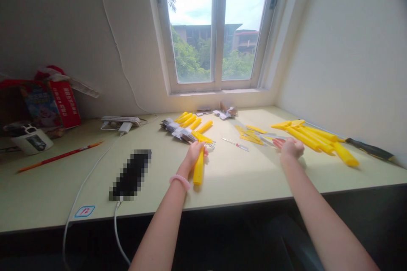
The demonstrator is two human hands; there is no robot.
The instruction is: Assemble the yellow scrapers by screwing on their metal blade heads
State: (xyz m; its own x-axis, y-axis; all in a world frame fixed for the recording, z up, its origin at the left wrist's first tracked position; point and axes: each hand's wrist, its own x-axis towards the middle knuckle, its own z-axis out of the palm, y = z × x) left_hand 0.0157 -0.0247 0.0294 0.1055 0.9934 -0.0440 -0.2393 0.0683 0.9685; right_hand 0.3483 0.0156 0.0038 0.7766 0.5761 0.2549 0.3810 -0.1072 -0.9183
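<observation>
Your left hand's (194,155) fingers wrap a yellow handle (198,173), best kept steady; right of your right hand's (292,149) curled fingers, contents unclear, lie spare handles (313,139).

A pale yellow-green surface (229,186) with a thin dark front edge spans the frame. At far left, a red box (65,106) stands behind a white round container (33,140), with an orange-red stick (60,157) lying nearer. A white power strip (119,120) lies toward the back wall; a white cable (92,169) runs from it over the front edge. Left of centre are a blurred-out dark object (132,175) and a numbered sticker (85,211). Around the middle lie a row of yellow-handled pieces (192,123), tiny metallic bits (213,145), a slim screwdriver (237,144), flat yellow pieces (252,136) and, farther back, grey scraps (225,113). At right, yellow handles (313,137) lie grouped beside a black-handled tool (365,148).
</observation>
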